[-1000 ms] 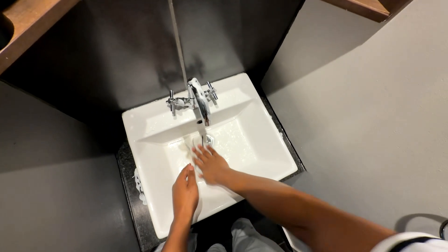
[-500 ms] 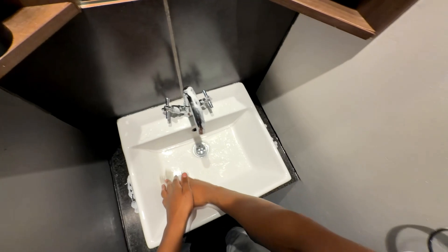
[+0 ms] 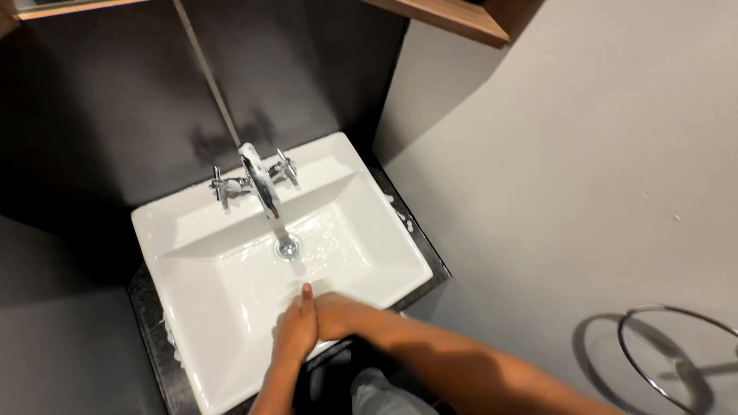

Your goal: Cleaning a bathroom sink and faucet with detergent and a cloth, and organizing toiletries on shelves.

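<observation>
- Right hand [image 3: 338, 315]: its palm and fingertips are hidden behind the left hand [image 3: 296, 330], pressed against it over the near part of the sink [image 3: 231, 338].
- Left forearm: cut off by the bottom edge, below the sink.
- Sink: near-left corner cut off by the bottom edge.
- Metal ring [image 3: 676, 357], well right of the sink: cut off at the right and bottom edges.
- Wooden shelf [image 3: 446, 17], above the sink: cut off by the top edge.

Metal towel ring [image 3: 680, 357] on the pale wall [image 3: 584, 177], well to the right of the wall's corner. Wooden shelf [image 3: 450, 17] above, at the wall's top edge. Dark panel [image 3: 100, 100] left of the wall.
</observation>
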